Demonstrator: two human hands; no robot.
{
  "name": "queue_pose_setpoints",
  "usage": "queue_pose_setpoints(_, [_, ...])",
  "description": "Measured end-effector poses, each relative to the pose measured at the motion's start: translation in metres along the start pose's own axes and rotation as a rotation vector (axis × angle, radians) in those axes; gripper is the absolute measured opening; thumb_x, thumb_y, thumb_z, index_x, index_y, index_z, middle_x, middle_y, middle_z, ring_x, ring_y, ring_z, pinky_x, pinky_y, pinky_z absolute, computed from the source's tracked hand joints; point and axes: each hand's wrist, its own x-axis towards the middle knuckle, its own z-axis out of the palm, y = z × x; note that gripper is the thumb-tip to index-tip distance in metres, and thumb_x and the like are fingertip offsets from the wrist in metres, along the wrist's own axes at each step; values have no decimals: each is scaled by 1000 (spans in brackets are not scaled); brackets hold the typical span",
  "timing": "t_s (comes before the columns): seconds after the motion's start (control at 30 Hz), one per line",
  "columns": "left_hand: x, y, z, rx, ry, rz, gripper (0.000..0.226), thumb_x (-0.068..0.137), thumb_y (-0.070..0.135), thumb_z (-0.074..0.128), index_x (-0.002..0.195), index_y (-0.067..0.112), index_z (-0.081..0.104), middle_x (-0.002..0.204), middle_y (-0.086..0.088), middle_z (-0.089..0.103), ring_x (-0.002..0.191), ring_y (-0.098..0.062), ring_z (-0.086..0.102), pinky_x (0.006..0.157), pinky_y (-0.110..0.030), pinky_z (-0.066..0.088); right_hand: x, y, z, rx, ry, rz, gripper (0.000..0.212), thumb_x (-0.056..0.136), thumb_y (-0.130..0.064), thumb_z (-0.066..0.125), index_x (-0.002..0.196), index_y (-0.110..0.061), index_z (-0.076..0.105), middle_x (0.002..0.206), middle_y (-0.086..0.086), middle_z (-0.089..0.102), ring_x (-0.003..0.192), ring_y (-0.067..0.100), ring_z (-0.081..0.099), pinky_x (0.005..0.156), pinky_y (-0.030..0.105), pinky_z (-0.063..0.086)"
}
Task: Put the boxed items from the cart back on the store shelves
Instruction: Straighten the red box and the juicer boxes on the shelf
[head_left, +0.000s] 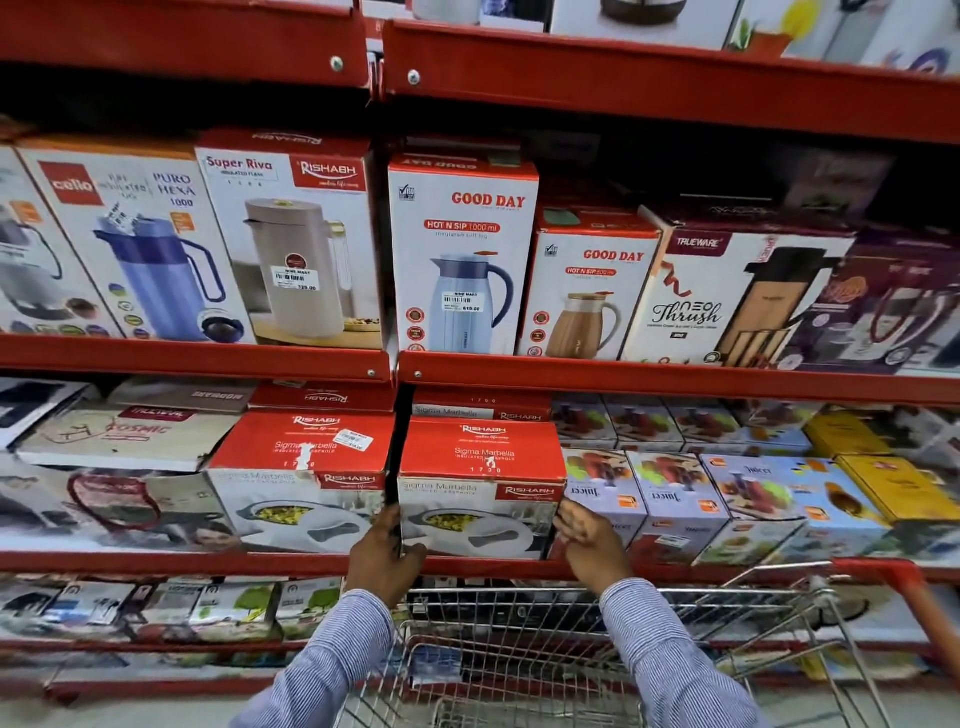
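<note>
A red and white Rishabh Sigma Marbella casserole box stands on the lower red shelf, at its front edge. My left hand grips the box's lower left corner. My right hand presses against its lower right side, fingers curled at the edge. A matching Rishabh box stands just to its left. The wire shopping cart is right below my arms; its basket shows no boxes that I can make out.
Juicer boxes sit tight against the held box on the right. Flask boxes such as the Good Day box fill the shelf above. Small boxes line the lowest shelf. The cart's red handle juts out at the right.
</note>
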Motion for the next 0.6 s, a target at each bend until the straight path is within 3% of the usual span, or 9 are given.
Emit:
queue_pose_setpoints(0.1, [1,0,0,23,-1,-2,65,83,16,68,143,14,43,127,-11,67,110,-29,65,94,-36,53,1,0,-2,-10,-14,6,73,80,23,38,144,-11,38,147,3,47,133,16,48,105,28,43])
queue_pose_setpoints(0.27, [-1,5,-2,82,27,32,60,82,15,69,138,14,48,126,-12,67,107,-32,66,91,-36,54,3,-2,0,7,-26,7,71,79,21,41,143,-9,40,145,5,49,132,17,49,113,38,36])
queue_pose_setpoints(0.37, [-2,7,-5,100,26,55,55,82,16,69,135,13,53,126,-11,67,107,-30,67,93,-36,54,0,-9,-3,72,50,9,58,81,15,48,133,-10,54,131,7,62,124,20,57,111,40,41])
queue_pose_setpoints(0.5, [-6,33,-24,-21,300,120,29,84,13,68,113,11,70,92,-9,77,74,-22,69,81,-34,58,-16,-48,-15,126,310,-81,35,82,2,59,109,-17,70,106,2,74,100,17,68,96,34,52])
queue_pose_setpoints(0.6, [2,77,-48,-147,457,243,18,86,15,67,103,13,73,88,-4,77,77,-21,70,77,-31,59,-24,-98,-18,250,366,-326,30,83,2,63,110,-10,69,101,5,74,97,17,69,93,35,54])
